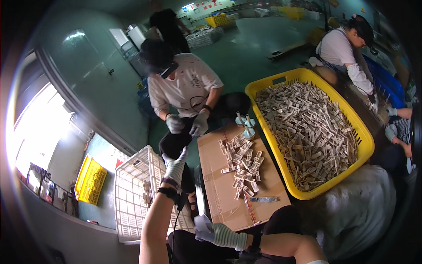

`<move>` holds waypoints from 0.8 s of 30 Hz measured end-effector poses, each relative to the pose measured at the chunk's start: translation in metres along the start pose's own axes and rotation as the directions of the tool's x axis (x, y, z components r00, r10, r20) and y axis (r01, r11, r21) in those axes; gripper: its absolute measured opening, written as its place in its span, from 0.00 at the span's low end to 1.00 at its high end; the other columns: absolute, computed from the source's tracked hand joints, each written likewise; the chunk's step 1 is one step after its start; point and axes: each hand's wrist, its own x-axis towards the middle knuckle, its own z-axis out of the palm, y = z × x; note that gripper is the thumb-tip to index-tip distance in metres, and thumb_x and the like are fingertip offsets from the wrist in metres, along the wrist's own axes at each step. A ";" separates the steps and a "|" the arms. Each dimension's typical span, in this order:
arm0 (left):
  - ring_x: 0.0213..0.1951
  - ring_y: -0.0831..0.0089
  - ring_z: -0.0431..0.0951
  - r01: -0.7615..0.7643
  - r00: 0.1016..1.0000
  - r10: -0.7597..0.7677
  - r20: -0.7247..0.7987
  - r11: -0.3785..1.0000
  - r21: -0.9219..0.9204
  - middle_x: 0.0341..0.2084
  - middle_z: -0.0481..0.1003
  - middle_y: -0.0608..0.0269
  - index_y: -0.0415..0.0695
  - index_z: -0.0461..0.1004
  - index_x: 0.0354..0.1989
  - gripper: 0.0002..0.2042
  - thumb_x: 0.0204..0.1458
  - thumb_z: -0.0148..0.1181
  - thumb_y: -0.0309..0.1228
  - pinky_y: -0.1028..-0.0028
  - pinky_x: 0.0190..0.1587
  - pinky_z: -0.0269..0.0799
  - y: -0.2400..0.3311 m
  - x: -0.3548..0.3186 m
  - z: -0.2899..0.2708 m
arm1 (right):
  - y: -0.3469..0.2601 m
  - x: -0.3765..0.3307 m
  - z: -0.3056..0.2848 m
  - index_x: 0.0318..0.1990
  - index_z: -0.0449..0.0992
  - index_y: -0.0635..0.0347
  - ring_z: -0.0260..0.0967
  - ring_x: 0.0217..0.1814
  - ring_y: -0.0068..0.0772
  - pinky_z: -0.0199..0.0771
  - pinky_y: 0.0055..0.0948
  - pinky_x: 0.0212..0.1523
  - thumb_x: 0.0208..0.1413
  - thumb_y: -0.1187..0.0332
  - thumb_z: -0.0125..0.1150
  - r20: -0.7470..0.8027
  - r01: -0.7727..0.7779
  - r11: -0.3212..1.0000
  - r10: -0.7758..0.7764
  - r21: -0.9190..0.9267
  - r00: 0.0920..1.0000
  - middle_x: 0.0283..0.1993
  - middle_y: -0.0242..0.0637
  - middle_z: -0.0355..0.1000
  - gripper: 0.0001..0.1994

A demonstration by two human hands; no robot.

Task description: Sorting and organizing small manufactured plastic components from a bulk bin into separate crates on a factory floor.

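My left hand (174, 169), in a pale striped glove, is raised over the near side of a white plastic crate (134, 193). Its fingers are spread apart, with nothing seen in them. Lower down, my right hand (222, 235), also gloved, is closed on a small whitish piece (202, 222) near the front edge of a cardboard sheet (215, 185). A loose heap of small pale rectangular pieces (244, 165) lies on that cardboard. Beside the heap's near end is a flat grey-blue strip (265, 199). A few pieces rest inside the crate.
At right, a yellow basket (281, 169) is heaped with similar pieces. Teal cups (249, 133) with sticks stand at the cardboard's far edge. A gloved person (187, 83) sits opposite; another person (340, 50) works at far right. A yellow crate (91, 180) stands by the doorway.
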 end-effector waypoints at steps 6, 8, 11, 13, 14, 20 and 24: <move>0.57 0.59 0.66 0.364 0.885 -0.188 0.425 0.849 -0.383 0.58 0.65 0.51 0.43 0.37 0.70 0.50 0.49 0.61 0.56 0.62 0.59 0.59 -0.108 -0.108 -0.045 | 0.099 -0.060 0.018 0.40 0.70 0.63 0.75 0.41 0.31 0.79 0.28 0.42 0.56 0.69 0.63 0.052 -0.285 0.720 0.327 0.633 0.944 0.34 0.36 0.74 0.10; 0.56 0.60 0.68 0.262 0.933 -0.150 0.328 0.908 -0.328 0.56 0.66 0.54 0.45 0.38 0.70 0.50 0.48 0.61 0.57 0.65 0.57 0.62 -0.217 -0.104 -0.059 | 0.085 -0.066 0.046 0.41 0.72 0.65 0.76 0.37 0.34 0.80 0.32 0.41 0.58 0.69 0.60 -0.031 -0.247 0.837 0.299 0.489 0.954 0.34 0.38 0.74 0.09; 0.61 0.62 0.61 0.344 0.879 -0.231 0.417 0.913 -0.218 0.60 0.64 0.54 0.46 0.45 0.69 0.45 0.50 0.58 0.58 0.67 0.62 0.58 -0.250 -0.161 -0.051 | 0.088 -0.068 0.041 0.41 0.72 0.62 0.76 0.39 0.33 0.78 0.33 0.46 0.58 0.62 0.60 -0.131 -0.345 0.852 0.424 0.395 0.896 0.38 0.38 0.74 0.12; 0.63 0.63 0.59 0.381 0.820 -0.140 0.554 0.857 -0.347 0.62 0.61 0.54 0.45 0.45 0.69 0.46 0.50 0.59 0.58 0.67 0.64 0.55 -0.252 -0.194 -0.060 | 0.106 -0.067 0.032 0.46 0.73 0.63 0.76 0.42 0.34 0.76 0.33 0.51 0.59 0.58 0.58 -0.154 -0.387 0.853 0.460 0.352 0.874 0.42 0.38 0.74 0.17; 0.63 0.63 0.59 0.395 0.815 -0.142 0.562 0.846 -0.358 0.62 0.61 0.54 0.45 0.45 0.69 0.46 0.50 0.59 0.58 0.67 0.64 0.55 -0.257 -0.200 -0.056 | 0.113 -0.066 0.029 0.46 0.73 0.63 0.75 0.42 0.32 0.76 0.33 0.50 0.58 0.57 0.59 -0.171 -0.368 0.852 0.453 0.373 0.875 0.41 0.37 0.75 0.17; 0.61 0.63 0.62 0.398 0.846 -0.185 0.501 0.844 -0.361 0.60 0.64 0.52 0.45 0.43 0.70 0.42 0.54 0.59 0.50 0.69 0.63 0.56 -0.278 -0.224 -0.067 | 0.115 -0.067 0.036 0.46 0.75 0.60 0.73 0.39 0.25 0.74 0.25 0.44 0.57 0.59 0.61 -0.238 -0.374 0.883 0.442 0.284 0.865 0.39 0.32 0.75 0.16; 0.56 0.64 0.69 0.253 0.857 0.004 0.516 0.869 -0.426 0.56 0.68 0.54 0.42 0.52 0.67 0.36 0.55 0.60 0.45 0.71 0.59 0.62 -0.272 -0.232 -0.074 | 0.124 -0.063 0.029 0.44 0.74 0.57 0.70 0.36 0.21 0.71 0.24 0.38 0.56 0.64 0.60 -0.345 -0.425 0.877 0.479 0.224 0.807 0.36 0.29 0.74 0.11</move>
